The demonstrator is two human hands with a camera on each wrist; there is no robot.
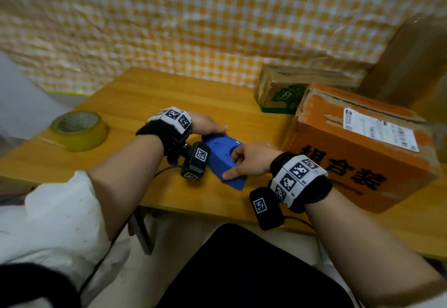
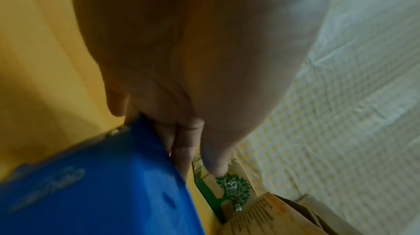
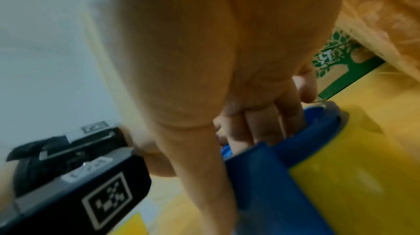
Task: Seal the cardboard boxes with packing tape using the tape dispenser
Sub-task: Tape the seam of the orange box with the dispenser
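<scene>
A blue tape dispenser [image 1: 222,160] lies on the wooden table [image 1: 145,95] between my hands. My left hand [image 1: 208,124] grips its far end, fingers curled over the edge [image 2: 181,149]. My right hand [image 1: 249,160] holds the near end, fingers tucked into the dispenser's hollow [image 3: 261,131] and thumb along its side. No roll shows in the dispenser. A yellowish roll of packing tape [image 1: 79,130] sits apart at the table's left. An orange cardboard box [image 1: 358,162] with a shipping label stands just right of my right hand. Behind it is a smaller box with a green tree print [image 1: 280,95].
A tall brown cardboard piece [image 1: 411,61] leans at the back right. A yellow checked cloth [image 1: 193,17] hangs behind the table. Bare table top lies between the tape roll and the dispenser. The table's front edge runs close under my wrists.
</scene>
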